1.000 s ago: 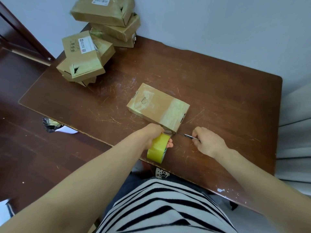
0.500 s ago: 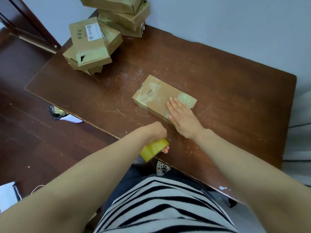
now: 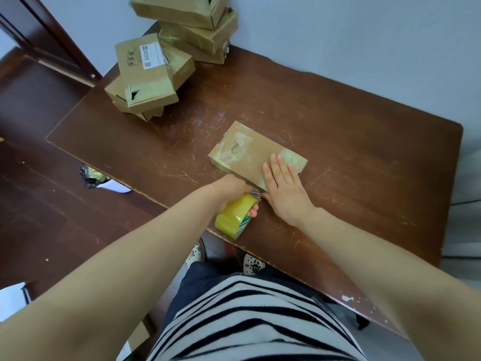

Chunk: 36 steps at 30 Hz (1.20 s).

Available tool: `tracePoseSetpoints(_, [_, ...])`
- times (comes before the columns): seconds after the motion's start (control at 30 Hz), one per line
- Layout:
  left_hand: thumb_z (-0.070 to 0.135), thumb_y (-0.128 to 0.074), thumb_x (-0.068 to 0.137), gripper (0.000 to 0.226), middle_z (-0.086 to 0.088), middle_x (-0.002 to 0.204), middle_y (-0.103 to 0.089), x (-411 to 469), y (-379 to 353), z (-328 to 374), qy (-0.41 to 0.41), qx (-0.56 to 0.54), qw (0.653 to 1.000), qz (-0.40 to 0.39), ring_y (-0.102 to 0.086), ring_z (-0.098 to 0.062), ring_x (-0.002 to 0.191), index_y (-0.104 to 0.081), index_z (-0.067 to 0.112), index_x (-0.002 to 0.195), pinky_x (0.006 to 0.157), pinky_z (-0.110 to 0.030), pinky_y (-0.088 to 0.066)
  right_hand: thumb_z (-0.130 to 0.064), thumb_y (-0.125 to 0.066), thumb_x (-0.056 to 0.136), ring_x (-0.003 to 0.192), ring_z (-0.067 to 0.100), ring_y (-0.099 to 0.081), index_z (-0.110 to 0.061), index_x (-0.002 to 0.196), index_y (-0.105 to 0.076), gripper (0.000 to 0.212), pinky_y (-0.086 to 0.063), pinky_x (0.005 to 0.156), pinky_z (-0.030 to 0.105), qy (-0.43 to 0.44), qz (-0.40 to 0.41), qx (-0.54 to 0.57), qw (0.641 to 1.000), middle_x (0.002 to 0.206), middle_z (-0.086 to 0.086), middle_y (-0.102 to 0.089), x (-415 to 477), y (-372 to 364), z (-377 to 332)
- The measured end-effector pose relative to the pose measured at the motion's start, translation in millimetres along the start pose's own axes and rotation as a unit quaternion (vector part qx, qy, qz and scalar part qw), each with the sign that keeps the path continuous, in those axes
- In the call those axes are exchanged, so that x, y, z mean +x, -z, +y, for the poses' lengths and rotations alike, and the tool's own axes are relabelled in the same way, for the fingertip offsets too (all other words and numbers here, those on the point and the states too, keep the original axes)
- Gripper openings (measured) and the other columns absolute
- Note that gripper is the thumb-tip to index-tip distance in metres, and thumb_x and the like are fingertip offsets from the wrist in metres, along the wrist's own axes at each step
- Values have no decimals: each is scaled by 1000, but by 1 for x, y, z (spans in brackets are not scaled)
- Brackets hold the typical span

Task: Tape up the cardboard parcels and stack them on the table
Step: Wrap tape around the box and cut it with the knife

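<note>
- The left hand (image 3: pixel 230 190) is curled round a tape roll (image 3: pixel 235 217), with its fingertips showing at the roll's right side.
- The roll is yellow and is held on edge over the near edge of the table (image 3: pixel 364 165).
- A short strip of tape (image 3: pixel 253 195) runs from the top of the roll to the near corner of the parcel (image 3: pixel 247 149).
- The right hand (image 3: pixel 282 188) lies flat, fingers straight and close together, and holds nothing.
- Its fingers press on the top of the parcel at the near right end, while the heel of the hand reaches past the parcel's edge over the tabletop.
- The two hands are just beside each other at the parcel's near corner.
- The parcel lies flat on the middle of the table, skewed to its edges, with pale tape patches on its top face.
- The table is dark brown wood, scratched all over.
- At the far left corner sit two stacks of parcels: a near stack (image 3: pixel 145 82) with a white label on its top box, and a far stack (image 3: pixel 200 29) against the wall.
- The boxes in both stacks lie crooked on one another.
- A black bag (image 3: pixel 91 175) shows on the floor beside the table's left edge.
- A striped top (image 3: pixel 247 321) fills the bottom of the view.
</note>
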State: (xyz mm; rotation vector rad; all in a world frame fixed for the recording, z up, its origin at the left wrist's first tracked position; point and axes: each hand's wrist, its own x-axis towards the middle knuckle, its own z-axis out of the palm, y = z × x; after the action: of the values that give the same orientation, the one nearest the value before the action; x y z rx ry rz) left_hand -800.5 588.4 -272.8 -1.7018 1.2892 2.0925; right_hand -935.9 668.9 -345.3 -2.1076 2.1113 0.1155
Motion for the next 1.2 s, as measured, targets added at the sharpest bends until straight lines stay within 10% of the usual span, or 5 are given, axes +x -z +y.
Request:
tracePoseSetpoints(0.5, [15, -45, 100, 30, -14, 52, -61, -26, 24, 10, -16, -79, 997, 17, -59, -20, 40, -57, -10, 90, 42, -24, -51, -40, -50, 92, 142, 30, 27, -18, 150, 15, 91, 18, 112, 45, -25, -68, 36, 997, 154, 19, 25, -3, 8, 17])
tracePoseSetpoints(0.63, [17, -39, 102, 29, -15, 64, -65, -26, 38, 9, -46, -161, 986, 28, -63, -23, 51, -52, -7, 111, 50, -28, -54, -36, -53, 85, 146, 23, 14, -27, 151, -12, 78, 16, 113, 45, -53, -46, 106, 992, 160, 10, 7, -12, 28, 22])
tracePoseSetpoints(0.77, [13, -42, 101, 19, -9, 69, -69, -25, 43, 16, -125, -195, 971, 63, -66, -19, 58, -60, 6, 100, 59, -30, -57, -30, -50, 85, 98, 3, -52, -23, 99, -62, 20, -37, 88, 27, -93, 123, 455, 877, 105, -6, -62, -8, 65, -20])
tracePoseSetpoints(0.9, [11, -45, 99, 23, -6, 61, -69, -29, 39, 31, -160, -243, 955, 60, -67, -15, 51, -61, 9, 83, 43, -31, -54, -48, -68, 81, 68, 3, -52, -20, 86, -67, 29, -40, 66, 22, -60, -14, 534, 843, 75, -9, -62, -1, 80, -61])
tracePoseSetpoints(1.2, [13, -64, 89, 8, 0, 62, -65, -7, 51, 70, -133, -95, 980, 111, -60, -11, 54, -65, 8, 82, 52, -24, -50, -39, -55, 93, 63, 17, -48, -14, 72, -55, 33, -37, 59, 32, -177, 111, 562, 800, 64, 0, -53, 19, 89, -70])
